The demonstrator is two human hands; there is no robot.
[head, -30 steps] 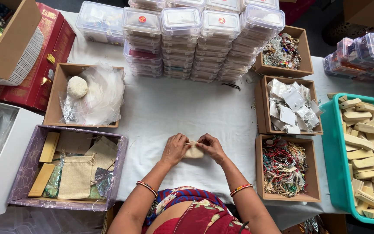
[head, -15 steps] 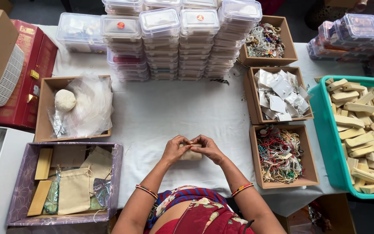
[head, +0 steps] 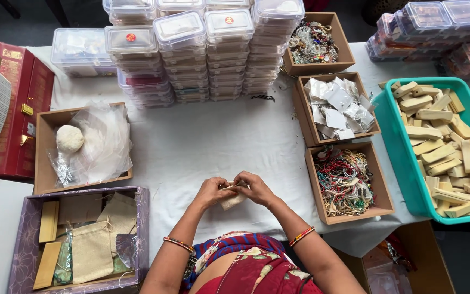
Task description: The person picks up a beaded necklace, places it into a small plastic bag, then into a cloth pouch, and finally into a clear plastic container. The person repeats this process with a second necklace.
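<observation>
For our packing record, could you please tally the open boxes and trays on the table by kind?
Brown cardboard boxes: 4
Purple patterned box: 1
Teal plastic tray: 1
Total: 6

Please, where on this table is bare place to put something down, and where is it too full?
The largest free patch is the white cloth between the stacked clear containers behind, the box with plastic bags on the left, and the three open boxes on the right. Nearer, both hands, left hand and right hand, hold a small beige pouch. The table's edges are crowded.
</observation>
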